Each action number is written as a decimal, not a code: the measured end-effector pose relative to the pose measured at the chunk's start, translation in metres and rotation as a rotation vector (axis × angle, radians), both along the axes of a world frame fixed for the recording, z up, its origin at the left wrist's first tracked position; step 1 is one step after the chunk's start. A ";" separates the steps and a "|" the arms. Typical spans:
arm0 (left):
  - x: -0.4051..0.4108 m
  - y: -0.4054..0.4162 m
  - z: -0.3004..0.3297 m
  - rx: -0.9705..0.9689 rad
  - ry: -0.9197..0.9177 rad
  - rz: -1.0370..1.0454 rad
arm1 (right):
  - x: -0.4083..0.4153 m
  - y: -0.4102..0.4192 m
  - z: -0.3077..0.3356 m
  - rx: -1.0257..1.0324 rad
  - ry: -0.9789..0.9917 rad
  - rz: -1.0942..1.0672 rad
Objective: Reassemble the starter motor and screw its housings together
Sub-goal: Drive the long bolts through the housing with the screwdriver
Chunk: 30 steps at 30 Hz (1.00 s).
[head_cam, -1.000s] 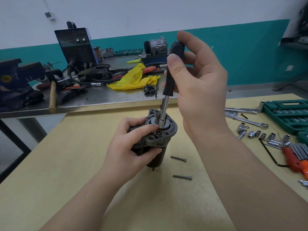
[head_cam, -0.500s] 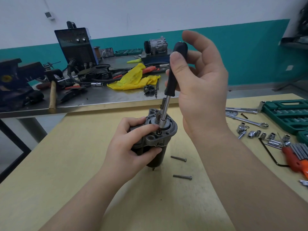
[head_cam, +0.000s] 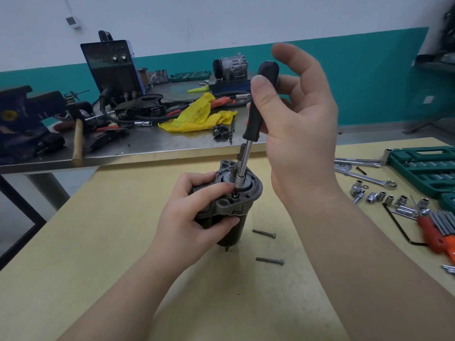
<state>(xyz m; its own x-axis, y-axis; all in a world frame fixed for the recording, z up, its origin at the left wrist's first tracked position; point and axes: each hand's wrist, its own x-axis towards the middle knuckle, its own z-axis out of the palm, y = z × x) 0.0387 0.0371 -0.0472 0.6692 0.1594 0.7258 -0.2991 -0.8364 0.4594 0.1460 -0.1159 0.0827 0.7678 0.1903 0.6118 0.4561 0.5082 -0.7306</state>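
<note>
Starter motor stood on end at the middle of the pale wooden surface (head_cam: pixel 103 242), with the socket driver seated at its upper flange.

I judge the main risk to be the driver slipping off the fastener: the black-handled, steel-shafted socket driver (head_cam: pixel 256 119) leans to the right, not square to the flange, so a turn could cam the socket off or cross-thread the bolt. A second risk is the dark cylindrical starter motor with its grey cast-aluminium end housing (head_cam: pixel 236 200) tipping, since it balances on a narrow base and only one hand steadies it.

My left hand (head_cam: pixel 194 217) is clamped around the near-left side of the housing, thumb lying on the flange close beside the socket (contact with the socket itself I cannot tell). My right hand (head_cam: pixel 300 134) is half open: thumb pressed to the handle's upper part, with some fingers curled behind it and the others lifted clear.

Two loose dark steel bolts (head_cam: pixel 264 234) lie on the surface just right of the motor, not yet fitted.
</note>
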 end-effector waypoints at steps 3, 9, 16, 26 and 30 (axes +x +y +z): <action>0.000 0.000 0.000 0.006 -0.005 -0.005 | 0.001 0.000 -0.001 0.024 0.053 0.040; 0.001 0.000 -0.001 -0.005 -0.006 -0.005 | 0.000 -0.001 -0.003 0.035 0.076 0.119; 0.001 0.000 -0.001 -0.012 -0.004 -0.017 | 0.001 0.002 -0.003 0.038 0.039 0.047; 0.001 0.000 -0.002 -0.010 0.000 0.004 | 0.001 0.004 -0.004 0.019 0.048 0.087; 0.000 0.000 -0.001 -0.008 -0.004 -0.001 | 0.002 0.003 -0.003 0.027 0.065 0.078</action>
